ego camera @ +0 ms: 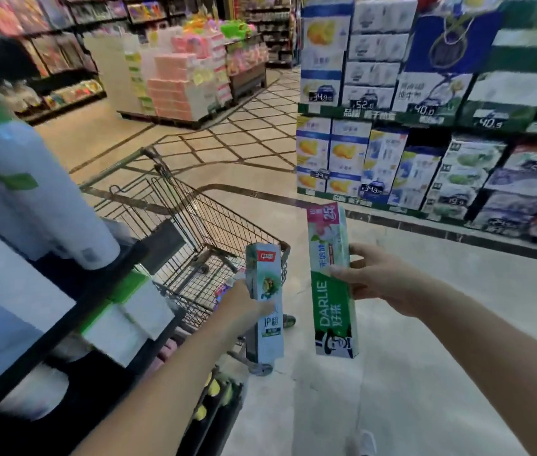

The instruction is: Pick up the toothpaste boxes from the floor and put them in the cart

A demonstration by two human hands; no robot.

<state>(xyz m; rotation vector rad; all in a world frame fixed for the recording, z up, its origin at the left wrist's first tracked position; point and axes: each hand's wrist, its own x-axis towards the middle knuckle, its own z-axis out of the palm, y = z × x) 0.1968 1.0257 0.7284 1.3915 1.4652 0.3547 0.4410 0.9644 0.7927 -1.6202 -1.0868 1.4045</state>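
My left hand [240, 306] grips a pale blue-green toothpaste box [265, 284] held upright beside the near right corner of the wire shopping cart [194, 218]. My right hand [375, 274] grips a larger green and white Darlie toothpaste box [333, 311], also upright, to the right of the cart and above the floor. Both boxes are outside the cart's basket. Some items lie in the cart's bottom near my left hand, too blurred to name.
A shelf unit [72, 311] with white and green packs stands close on my left. Shelves of boxed goods [425, 159] with price tags line the right side. A pallet display of pink packs [178, 80] stands further down the tiled aisle [234, 139].
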